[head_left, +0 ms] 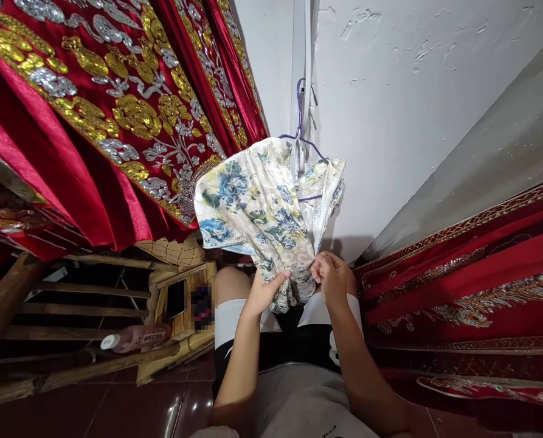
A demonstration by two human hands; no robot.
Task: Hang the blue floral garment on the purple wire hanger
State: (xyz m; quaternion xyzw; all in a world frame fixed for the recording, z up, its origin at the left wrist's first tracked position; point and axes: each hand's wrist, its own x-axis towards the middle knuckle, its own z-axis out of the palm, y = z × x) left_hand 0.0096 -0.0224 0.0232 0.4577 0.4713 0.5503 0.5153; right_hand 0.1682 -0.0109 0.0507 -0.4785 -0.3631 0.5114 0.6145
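A cream satin garment (262, 207) printed with blue and green flowers hangs on a purple wire hanger (304, 131) against the white wall. My left hand (264, 291) grips its lower part from below, fingers curled around the fabric. Just to the right, my right hand (331, 275) pinches the garment's edge, fingers pressed together. Both hands are held above my knees, and the garment's bottom end bunches between them.
Red robes with gold and silver embroidery (116, 115) hang at the upper left, and more red embroidered cloth (472, 286) lies on the right. A wooden bamboo chair (116, 304) stands at the left with a pink bottle (134, 337) on it. The floor is dark red tile.
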